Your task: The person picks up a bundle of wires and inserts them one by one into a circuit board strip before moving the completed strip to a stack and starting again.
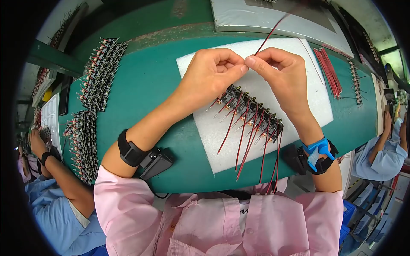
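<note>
My left hand (pixel 215 70) and my right hand (pixel 279 68) meet fingertip to fingertip above a white foam sheet (pixel 200 128). A thin red and black wire (pixel 272 32) rises from the pinch of my right thumb and forefinger and slants up to the right. My left thumb and forefinger are closed at the same spot; whatever lies between them is hidden. Just below my hands, a slanting row of small black circuit parts (pixel 252 113) rests on the foam. Several red and black wires (pixel 241 147) trail from that row toward me, some past the table edge.
Stacked rows of similar parts (pixel 102 72) stand on the green table (pixel 145 77) at left. A bundle of red wires (pixel 328 72) and a short row of parts (pixel 355 83) lie right. A grey metal panel (pixel 230 17) is behind. Co-workers' arms (pixel 64 183) show at both sides.
</note>
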{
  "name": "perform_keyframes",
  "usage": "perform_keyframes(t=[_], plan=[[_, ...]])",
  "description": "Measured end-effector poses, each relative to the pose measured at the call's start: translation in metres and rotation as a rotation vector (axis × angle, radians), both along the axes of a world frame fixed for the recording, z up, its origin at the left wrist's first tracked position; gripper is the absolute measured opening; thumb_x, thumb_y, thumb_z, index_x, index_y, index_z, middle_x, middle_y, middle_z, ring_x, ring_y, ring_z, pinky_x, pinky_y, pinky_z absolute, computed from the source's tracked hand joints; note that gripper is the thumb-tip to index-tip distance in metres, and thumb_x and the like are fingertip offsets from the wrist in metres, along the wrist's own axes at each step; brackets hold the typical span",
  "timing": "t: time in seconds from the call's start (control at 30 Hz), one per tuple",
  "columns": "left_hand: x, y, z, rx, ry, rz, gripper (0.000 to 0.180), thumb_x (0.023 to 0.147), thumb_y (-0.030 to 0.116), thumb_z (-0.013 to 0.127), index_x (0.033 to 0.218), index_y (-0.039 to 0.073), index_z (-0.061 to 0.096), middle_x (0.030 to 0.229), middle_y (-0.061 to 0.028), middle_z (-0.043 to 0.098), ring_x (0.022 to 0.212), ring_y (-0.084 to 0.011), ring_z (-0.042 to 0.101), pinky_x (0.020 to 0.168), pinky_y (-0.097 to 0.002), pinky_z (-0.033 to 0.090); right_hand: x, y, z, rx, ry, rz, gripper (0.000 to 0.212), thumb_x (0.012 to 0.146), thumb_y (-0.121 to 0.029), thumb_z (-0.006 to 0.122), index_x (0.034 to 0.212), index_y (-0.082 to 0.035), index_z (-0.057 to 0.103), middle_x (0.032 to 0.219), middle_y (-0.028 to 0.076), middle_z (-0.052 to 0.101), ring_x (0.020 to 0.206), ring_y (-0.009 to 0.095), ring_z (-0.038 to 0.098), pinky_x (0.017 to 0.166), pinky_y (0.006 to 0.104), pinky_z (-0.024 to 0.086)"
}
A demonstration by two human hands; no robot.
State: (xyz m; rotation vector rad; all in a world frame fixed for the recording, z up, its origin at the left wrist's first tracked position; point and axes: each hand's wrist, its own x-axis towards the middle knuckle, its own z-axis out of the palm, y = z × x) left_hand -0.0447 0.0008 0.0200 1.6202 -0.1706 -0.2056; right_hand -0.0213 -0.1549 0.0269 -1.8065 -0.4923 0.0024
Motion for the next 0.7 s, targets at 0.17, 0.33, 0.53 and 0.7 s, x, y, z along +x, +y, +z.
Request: perform_keyframes(t=[0.17,0.33,0.53,0.7], plan=[[-0.001,-0.002,-0.003,0.106,-0.163,0.054,0.014,0.074,0.010,0.056,0.070,-0.004,0.055,0.051,-0.0002,0.049,0.045,-0.0042,0.041,0.041,-0.0208,0.032,-0.004,-0.002,0.002,-0.154,-0.081,-0.006,0.017,0.075,-0.015,0.060,0.071,0.002,0.059,0.060,0.001,0.055,0.057,0.006,0.045,0.052,0.0188,0.036],[-0.002,0.000,-0.006,0.240,-0.387,0.056,0.012,0.071,0.008,0.056,0.067,-0.004,0.055,0.049,-0.0029,0.048,0.045,-0.0077,0.042,0.042,-0.0235,0.034,-0.007,-0.005,0.007,-0.323,-0.105,0.019,0.018,0.074,-0.013,0.059,0.070,0.003,0.057,0.060,0.002,0.054,0.058,0.007,0.046,0.054,0.0192,0.038],[-0.004,0.002,0.000,0.454,-0.400,0.003,0.013,0.069,0.009,0.055,0.067,-0.003,0.056,0.047,-0.0070,0.045,0.042,-0.0122,0.041,0.042,-0.0273,0.034,-0.007,-0.005,-0.004,-0.316,-0.129,0.065,0.016,0.074,-0.011,0.058,0.070,0.004,0.056,0.060,0.002,0.053,0.059,0.007,0.046,0.055,0.0199,0.038],[0.004,0.010,-0.008,0.504,-0.379,0.008,0.017,0.068,0.013,0.054,0.067,-0.003,0.056,0.045,-0.0064,0.043,0.042,-0.0119,0.040,0.042,-0.0283,0.033,0.001,-0.002,-0.016,-0.352,-0.073,0.090,0.013,0.073,-0.009,0.057,0.069,0.003,0.056,0.060,0.001,0.052,0.059,0.006,0.045,0.055,0.0196,0.038]])
